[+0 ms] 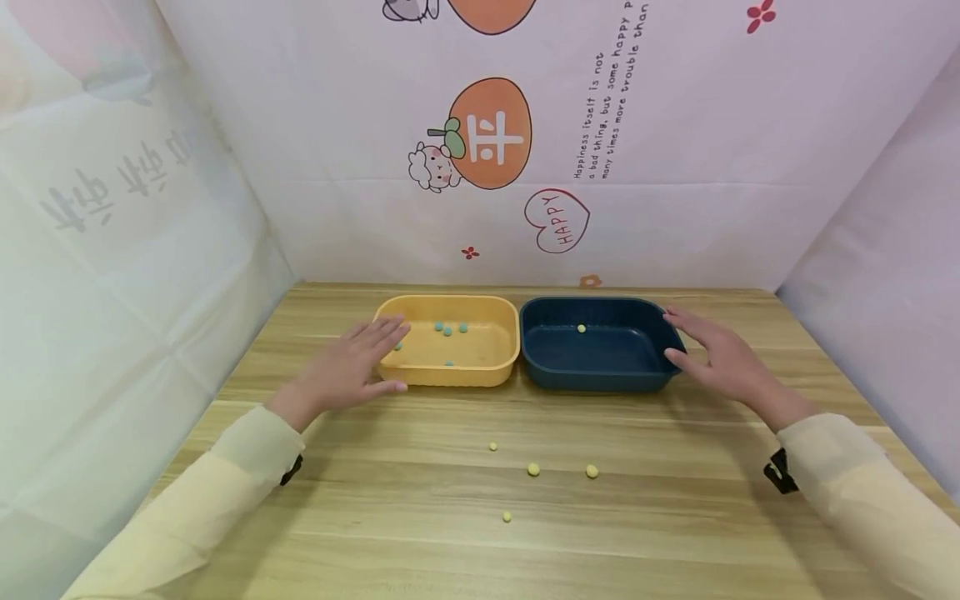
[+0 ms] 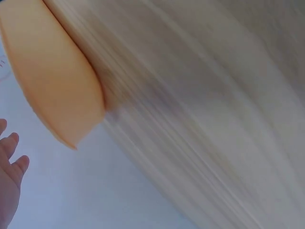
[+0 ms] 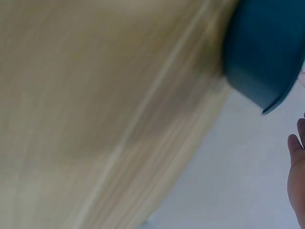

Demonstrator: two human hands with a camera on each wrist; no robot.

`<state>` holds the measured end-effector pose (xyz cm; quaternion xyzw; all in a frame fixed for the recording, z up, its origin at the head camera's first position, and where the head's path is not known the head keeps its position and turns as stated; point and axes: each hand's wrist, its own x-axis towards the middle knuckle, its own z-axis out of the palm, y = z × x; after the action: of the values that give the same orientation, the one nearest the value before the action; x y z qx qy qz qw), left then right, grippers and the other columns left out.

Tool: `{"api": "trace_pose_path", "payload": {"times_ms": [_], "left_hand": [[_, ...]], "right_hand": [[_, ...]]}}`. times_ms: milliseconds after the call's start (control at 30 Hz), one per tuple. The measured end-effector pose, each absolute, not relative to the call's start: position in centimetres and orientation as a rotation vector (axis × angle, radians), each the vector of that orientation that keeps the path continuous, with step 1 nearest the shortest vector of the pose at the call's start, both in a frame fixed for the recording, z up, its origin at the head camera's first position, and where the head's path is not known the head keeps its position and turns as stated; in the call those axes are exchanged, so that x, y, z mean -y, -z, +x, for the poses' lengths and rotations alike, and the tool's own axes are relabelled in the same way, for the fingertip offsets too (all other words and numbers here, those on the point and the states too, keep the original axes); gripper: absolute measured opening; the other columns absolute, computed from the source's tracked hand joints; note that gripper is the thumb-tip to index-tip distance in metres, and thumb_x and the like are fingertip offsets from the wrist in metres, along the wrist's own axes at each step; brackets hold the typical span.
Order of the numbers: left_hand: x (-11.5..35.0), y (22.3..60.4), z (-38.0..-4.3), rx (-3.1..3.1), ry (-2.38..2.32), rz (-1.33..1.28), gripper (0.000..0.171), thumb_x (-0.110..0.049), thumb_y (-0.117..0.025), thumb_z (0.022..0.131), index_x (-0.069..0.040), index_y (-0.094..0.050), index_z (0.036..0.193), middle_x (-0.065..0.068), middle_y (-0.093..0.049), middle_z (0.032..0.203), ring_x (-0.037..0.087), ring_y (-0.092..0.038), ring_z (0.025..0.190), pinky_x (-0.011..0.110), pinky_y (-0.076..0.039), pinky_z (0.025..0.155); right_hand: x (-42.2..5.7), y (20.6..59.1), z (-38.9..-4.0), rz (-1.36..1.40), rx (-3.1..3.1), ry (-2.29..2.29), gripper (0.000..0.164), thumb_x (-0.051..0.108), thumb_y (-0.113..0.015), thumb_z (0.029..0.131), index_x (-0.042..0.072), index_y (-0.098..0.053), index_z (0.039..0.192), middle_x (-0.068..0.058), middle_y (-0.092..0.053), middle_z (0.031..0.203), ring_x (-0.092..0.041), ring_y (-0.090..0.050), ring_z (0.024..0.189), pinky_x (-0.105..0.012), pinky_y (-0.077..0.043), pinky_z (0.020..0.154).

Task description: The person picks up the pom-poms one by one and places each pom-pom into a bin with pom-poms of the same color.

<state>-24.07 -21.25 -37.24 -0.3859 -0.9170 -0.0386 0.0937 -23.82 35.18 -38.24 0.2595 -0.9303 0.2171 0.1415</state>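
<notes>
My left hand (image 1: 347, 364) is at the left end of a yellow plastic bin (image 1: 450, 377), fingers spread and straight over its rim; whether it touches cannot be told. Several small blue-green balls (image 1: 447, 332) lie inside that bin. At the right end of a dark blue bin (image 1: 600, 381) is my right hand (image 1: 716, 358), its fingers extended close to the rim. One small pale yellow ball (image 1: 581, 328) sits in the blue bin. Both wrist views show only part of each hand, beside the yellow bin (image 2: 57, 71) and the blue bin (image 3: 264, 52).
On the wooden table (image 1: 420, 542), in front of the bins, lie several pale yellow balls (image 1: 533, 469). The two bins stand side by side, nearly touching. Behind them rises a printed white cloth (image 1: 337, 167), with white cloth walls left and right.
</notes>
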Motion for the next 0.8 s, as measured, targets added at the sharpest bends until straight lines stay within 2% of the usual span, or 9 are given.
{"api": "trace_pose_path", "payload": {"times_ms": [167,400,567,700,800], "left_hand": [[19.8,37.0,-23.2,2.663,0.104,-1.234,0.089,-0.059,-0.053,0.093,-0.003,-0.021,0.154,0.018,-0.023,0.157,0.034,-0.021,0.144,0.052,-0.021,0.114],[17.9,37.1,-22.0,2.642,0.168,-1.345,0.091,-0.05,-0.064,0.089,-0.005,-0.019,0.155,0.013,-0.016,0.16,0.032,-0.018,0.145,0.048,-0.016,0.116],[16.7,37.1,-21.3,2.58,0.193,-1.421,0.092,-0.051,-0.065,0.087,-0.005,-0.022,0.155,0.014,-0.023,0.158,0.032,-0.025,0.143,0.049,-0.021,0.115],[15.7,37.2,-20.9,2.516,0.23,-1.499,0.089,-0.059,-0.059,0.089,-0.004,-0.028,0.153,0.012,-0.028,0.156,0.029,-0.031,0.141,0.049,-0.026,0.113],[15.0,37.6,-20.7,2.463,0.254,-1.557,0.089,-0.069,-0.044,0.091,-0.004,-0.035,0.15,0.012,-0.036,0.153,0.027,-0.039,0.136,0.047,-0.033,0.11]], "right_hand": [[-36.4,39.1,-24.0,0.798,2.715,-0.499,0.063,0.025,-0.063,0.096,-0.002,-0.038,0.147,-0.022,-0.033,0.152,-0.045,-0.032,0.136,-0.06,-0.029,0.105],[-37.6,40.5,-24.2,0.882,2.712,-0.367,0.063,0.027,-0.058,0.098,-0.004,-0.034,0.148,-0.025,-0.031,0.152,-0.042,-0.027,0.139,-0.046,-0.018,0.116],[-38.2,41.2,-24.4,0.918,2.708,-0.316,0.062,0.026,-0.057,0.099,-0.003,-0.034,0.148,-0.025,-0.031,0.152,-0.043,-0.028,0.138,-0.042,-0.015,0.117],[-38.4,41.5,-24.5,0.91,2.713,-0.306,0.061,0.026,-0.057,0.098,-0.003,-0.035,0.148,-0.024,-0.033,0.151,-0.045,-0.03,0.136,-0.039,-0.014,0.118],[-38.5,41.5,-24.5,0.905,2.721,-0.306,0.062,0.027,-0.057,0.099,-0.003,-0.035,0.148,-0.024,-0.032,0.151,-0.045,-0.03,0.136,-0.039,-0.014,0.118]]}}
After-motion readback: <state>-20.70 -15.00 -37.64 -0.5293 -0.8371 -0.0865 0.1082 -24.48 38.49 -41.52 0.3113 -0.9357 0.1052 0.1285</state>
